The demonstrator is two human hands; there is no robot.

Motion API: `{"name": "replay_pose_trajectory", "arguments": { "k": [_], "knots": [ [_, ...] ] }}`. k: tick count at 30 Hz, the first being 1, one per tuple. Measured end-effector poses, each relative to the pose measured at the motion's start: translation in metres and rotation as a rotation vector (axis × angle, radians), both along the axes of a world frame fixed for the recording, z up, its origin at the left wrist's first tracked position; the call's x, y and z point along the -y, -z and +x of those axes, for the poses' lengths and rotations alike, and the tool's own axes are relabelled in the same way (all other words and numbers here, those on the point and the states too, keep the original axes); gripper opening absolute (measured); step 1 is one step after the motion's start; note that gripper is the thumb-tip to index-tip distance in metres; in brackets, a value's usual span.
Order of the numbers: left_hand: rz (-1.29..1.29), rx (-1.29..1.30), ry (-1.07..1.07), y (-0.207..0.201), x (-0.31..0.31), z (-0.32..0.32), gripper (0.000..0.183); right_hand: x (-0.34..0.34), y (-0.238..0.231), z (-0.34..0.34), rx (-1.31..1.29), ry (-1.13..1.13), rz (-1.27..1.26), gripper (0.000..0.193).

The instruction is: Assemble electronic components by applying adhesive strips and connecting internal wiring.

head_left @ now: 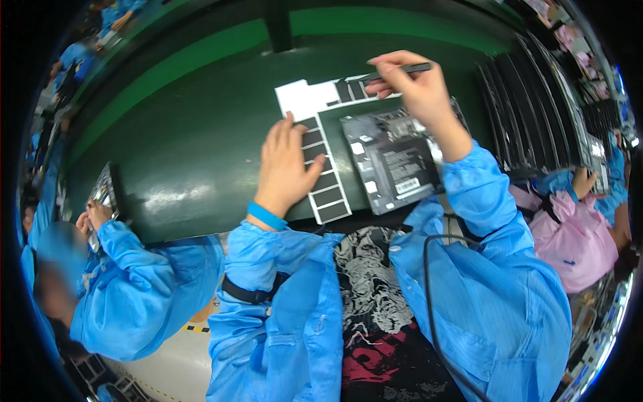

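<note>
1. My left hand [288, 164] lies flat, fingers spread, pressing on a white L-shaped backing sheet [305, 100] that carries a row of dark rectangular stickers [328, 196]. A blue wristband [266, 216] sits just above the cuff.
2. My right hand [418, 90] is pinched shut on a thin dark tool [402, 69], like tweezers or a pen, held nearly level. Its tip is at the top arm of the sheet, over the dark stickers there; I cannot tell if it touches one.
3. Between and below my hands lies a dark flat device [388, 161], open-backed, with small white labels on it. Its left edge runs just beside the sheet's long arm, and my right forearm crosses its upper right corner.
4. All of this rests on a dark green conveyor belt [194, 147].
5. Both my arms are in blue smock sleeves [495, 281]; a black cable [429, 295] trails down the right one.
6. On my left, another person in blue holds a shiny piece [102, 194] at the belt edge.
7. On my right, a person in pink [576, 241] sits beside a row of dark flat panels [536, 100].
</note>
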State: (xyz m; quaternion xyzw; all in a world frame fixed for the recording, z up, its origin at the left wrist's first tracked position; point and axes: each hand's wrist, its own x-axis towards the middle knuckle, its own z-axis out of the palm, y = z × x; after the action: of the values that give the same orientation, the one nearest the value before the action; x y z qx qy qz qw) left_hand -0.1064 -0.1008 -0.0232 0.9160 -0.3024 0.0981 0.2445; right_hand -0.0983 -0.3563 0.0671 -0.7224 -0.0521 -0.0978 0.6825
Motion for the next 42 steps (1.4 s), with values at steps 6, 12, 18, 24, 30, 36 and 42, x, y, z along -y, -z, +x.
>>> {"name": "replay_pose_trajectory", "arguments": {
  "k": [6,12,18,24,30,36,42],
  "knots": [
    [0.169,-0.007,-0.010,-0.019,0.003,0.011,0.069,0.088,0.025,-0.064,-0.214,0.024,0.150,0.018],
    [0.143,0.034,-0.049,-0.041,0.020,-0.007,0.064,0.069,0.038,-0.056,-0.304,-0.010,0.224,0.022],
    [-0.022,-0.093,0.153,-0.069,0.059,-0.052,0.047,0.070,0.047,-0.050,-0.338,-0.044,0.159,0.021],
    [-0.007,-0.094,0.163,-0.041,0.080,-0.056,0.048,0.070,0.051,-0.048,-0.349,-0.041,0.146,0.021],
    [0.009,-0.074,0.140,-0.041,0.087,-0.057,0.049,0.071,0.050,-0.048,-0.359,-0.030,0.126,0.021],
    [0.003,-0.058,0.091,-0.040,0.094,-0.056,0.047,0.069,0.051,-0.050,-0.341,-0.010,0.130,0.022],
    [0.045,-0.027,0.086,-0.040,0.111,-0.054,0.058,0.068,0.049,-0.052,-0.334,0.005,0.107,0.022]
  ]
}}
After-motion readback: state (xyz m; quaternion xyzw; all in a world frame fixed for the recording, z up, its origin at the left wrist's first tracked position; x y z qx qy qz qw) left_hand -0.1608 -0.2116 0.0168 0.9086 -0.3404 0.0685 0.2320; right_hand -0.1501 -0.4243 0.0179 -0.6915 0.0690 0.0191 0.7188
